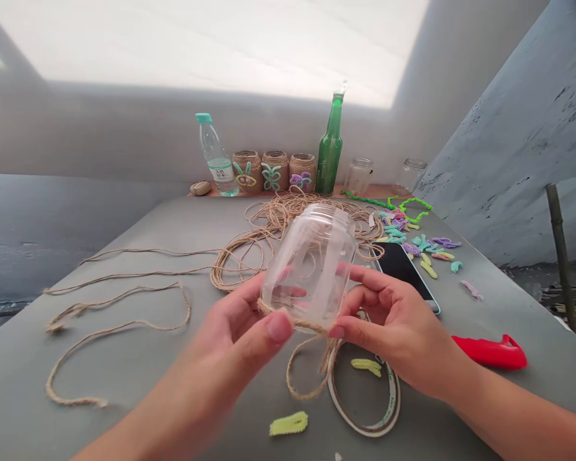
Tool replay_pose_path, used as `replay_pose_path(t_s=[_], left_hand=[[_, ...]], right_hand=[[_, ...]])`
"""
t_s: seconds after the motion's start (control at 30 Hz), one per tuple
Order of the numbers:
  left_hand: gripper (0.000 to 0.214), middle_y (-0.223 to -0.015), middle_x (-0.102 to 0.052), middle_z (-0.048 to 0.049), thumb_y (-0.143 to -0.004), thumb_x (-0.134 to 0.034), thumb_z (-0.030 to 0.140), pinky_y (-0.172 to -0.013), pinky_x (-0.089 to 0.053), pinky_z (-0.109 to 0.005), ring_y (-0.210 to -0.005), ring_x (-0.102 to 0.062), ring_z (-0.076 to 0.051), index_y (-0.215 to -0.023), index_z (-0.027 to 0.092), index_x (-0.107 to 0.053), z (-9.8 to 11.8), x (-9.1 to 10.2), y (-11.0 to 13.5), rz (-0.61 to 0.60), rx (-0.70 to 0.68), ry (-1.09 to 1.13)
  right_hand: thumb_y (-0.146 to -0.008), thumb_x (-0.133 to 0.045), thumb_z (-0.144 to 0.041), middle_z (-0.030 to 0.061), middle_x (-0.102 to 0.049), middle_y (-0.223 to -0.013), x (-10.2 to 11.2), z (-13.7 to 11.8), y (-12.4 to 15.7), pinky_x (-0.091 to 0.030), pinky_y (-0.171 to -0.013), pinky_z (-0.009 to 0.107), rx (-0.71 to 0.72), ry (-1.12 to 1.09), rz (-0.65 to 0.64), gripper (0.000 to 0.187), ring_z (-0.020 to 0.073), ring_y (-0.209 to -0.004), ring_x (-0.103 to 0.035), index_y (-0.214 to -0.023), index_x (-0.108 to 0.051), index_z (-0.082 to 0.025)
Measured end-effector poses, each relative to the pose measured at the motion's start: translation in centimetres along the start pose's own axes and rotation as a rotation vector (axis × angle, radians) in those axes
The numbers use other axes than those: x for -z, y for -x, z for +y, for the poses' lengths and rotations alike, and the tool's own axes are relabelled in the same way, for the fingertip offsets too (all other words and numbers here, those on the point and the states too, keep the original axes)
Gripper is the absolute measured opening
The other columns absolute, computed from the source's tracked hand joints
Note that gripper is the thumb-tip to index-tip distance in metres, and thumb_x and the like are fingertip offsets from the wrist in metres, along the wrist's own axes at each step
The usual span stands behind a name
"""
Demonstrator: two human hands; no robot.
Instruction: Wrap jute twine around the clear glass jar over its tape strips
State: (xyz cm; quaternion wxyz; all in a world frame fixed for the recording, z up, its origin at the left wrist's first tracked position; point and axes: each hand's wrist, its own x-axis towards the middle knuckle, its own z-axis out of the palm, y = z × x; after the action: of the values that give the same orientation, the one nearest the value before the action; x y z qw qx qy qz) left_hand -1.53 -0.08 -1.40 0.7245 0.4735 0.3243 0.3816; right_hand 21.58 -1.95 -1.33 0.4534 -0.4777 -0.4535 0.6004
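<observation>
A clear glass jar point(312, 269) is held tilted above the table, its open mouth pointing up and away. Pale strips of tape run up its side. Jute twine point(312, 326) goes round the jar near its base, and a loop of it hangs below. My left hand point(240, 326) grips the jar from the left, the thumb pressing the twine on the glass. On the right, my right hand point(388, 314) has thumb and fingers closed at the jar's lower edge, on the twine. Under the jar lies a roll of tape point(393, 410). Yellow fuzzy pieces point(288, 424) lie close by.
Behind the jar spreads a heap of twine point(235, 256); loose lengths reach left. At the back stand a water bottle point(216, 160), twine-wrapped jars point(274, 173), a green bottle point(330, 150) and clear jars point(360, 174). Rightward lie a phone point(408, 272), fuzzy pieces point(427, 243) and a red-handled tool point(494, 352).
</observation>
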Motion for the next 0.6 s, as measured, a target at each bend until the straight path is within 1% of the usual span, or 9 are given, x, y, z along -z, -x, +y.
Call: replay_pose_path(t_s=[0.1, 0.17, 0.23, 0.3, 0.4, 0.5, 0.53, 0.6], left_hand=[[0.055, -0.129, -0.081, -0.0043, -0.091, -0.077, 0.044, -0.108, -0.053, -0.038, -0.126, -0.069, -0.029, -0.142, 0.032, -0.062, -0.2, -0.4, -0.4, 0.071, 0.051, 0.019], [0.049, -0.123, -0.083, -0.0066, -0.091, -0.076, 0.043, -0.105, -0.055, -0.037, -0.119, -0.073, -0.029, -0.136, 0.027, -0.067, -0.1, -0.7, -0.6, 0.102, 0.058, 0.070], [0.040, -0.118, -0.084, -0.0087, -0.094, -0.072, 0.043, -0.100, -0.058, -0.036, -0.110, -0.076, -0.027, -0.128, 0.022, -0.073, 0.0, -1.0, -0.7, 0.081, 0.038, 0.154], [0.034, -0.115, -0.085, -0.0104, -0.098, -0.066, 0.042, -0.096, -0.060, -0.034, -0.103, -0.078, -0.026, -0.120, 0.019, -0.078, 0.2, -1.2, -0.7, 0.038, -0.011, 0.233], [0.036, -0.113, -0.085, -0.0125, -0.099, -0.063, 0.041, -0.094, -0.061, -0.032, -0.102, -0.078, -0.026, -0.115, 0.015, -0.081, 0.6, -1.6, -0.5, 0.020, -0.047, 0.284], [0.036, -0.111, -0.085, -0.0131, -0.098, -0.064, 0.042, -0.094, -0.062, -0.032, -0.105, -0.077, -0.027, -0.114, 0.015, -0.081, 0.7, -2.0, -0.3, 0.069, -0.026, 0.319], [0.035, -0.110, -0.085, -0.0129, -0.098, -0.065, 0.042, -0.095, -0.062, -0.032, -0.107, -0.077, -0.027, -0.114, 0.015, -0.082, 0.7, -2.2, -0.3, 0.085, -0.021, 0.333], [0.035, -0.109, -0.085, -0.0130, -0.098, -0.065, 0.042, -0.096, -0.061, -0.033, -0.108, -0.077, -0.028, -0.114, 0.016, -0.081, 0.7, -2.4, -0.3, 0.105, -0.029, 0.354]], right_hand=[[-0.071, -0.095, -0.014, -0.0055, -0.073, -0.081, -0.3, 0.0, 0.0, -0.051, -0.083, 0.030, -0.023, 0.005, 0.003, 0.081, 0.0130, -0.077, -0.064, -0.144, -0.061, -0.029], [-0.071, -0.095, -0.013, -0.0054, -0.074, -0.080, -0.4, -0.2, 0.1, -0.052, -0.083, 0.029, -0.031, -0.022, 0.014, 0.083, 0.0127, -0.077, -0.066, -0.145, -0.060, -0.028], [-0.071, -0.094, -0.010, -0.0055, -0.076, -0.080, -0.4, -0.5, 0.3, -0.053, -0.080, 0.026, -0.031, -0.066, 0.016, 0.081, 0.0115, -0.077, -0.067, -0.143, -0.062, -0.029], [-0.070, -0.094, -0.008, -0.0055, -0.077, -0.078, -0.4, -0.8, 0.3, -0.053, -0.076, 0.022, -0.036, -0.131, 0.001, 0.076, 0.0096, -0.074, -0.067, -0.138, -0.066, -0.029], [-0.073, -0.094, -0.010, -0.0048, -0.077, -0.074, -0.1, -1.2, 0.3, -0.054, -0.071, 0.019, -0.049, -0.240, -0.043, 0.065, 0.0076, -0.068, -0.066, -0.131, -0.071, -0.028], [-0.081, -0.090, -0.016, -0.0044, -0.076, -0.070, 0.2, -1.3, 0.2, -0.055, -0.073, 0.020, -0.049, -0.279, -0.076, 0.056, 0.0071, -0.066, -0.066, -0.133, -0.070, -0.027], [-0.082, -0.089, -0.016, -0.0045, -0.076, -0.068, 0.2, -1.4, 0.3, -0.056, -0.073, 0.020, -0.049, -0.280, -0.077, 0.055, 0.0072, -0.066, -0.066, -0.133, -0.070, -0.027], [-0.080, -0.090, -0.013, -0.0042, -0.076, -0.069, 0.1, -1.4, 0.3, -0.055, -0.071, 0.019, -0.053, -0.277, -0.067, 0.060, 0.0070, -0.065, -0.065, -0.135, -0.068, -0.026]])
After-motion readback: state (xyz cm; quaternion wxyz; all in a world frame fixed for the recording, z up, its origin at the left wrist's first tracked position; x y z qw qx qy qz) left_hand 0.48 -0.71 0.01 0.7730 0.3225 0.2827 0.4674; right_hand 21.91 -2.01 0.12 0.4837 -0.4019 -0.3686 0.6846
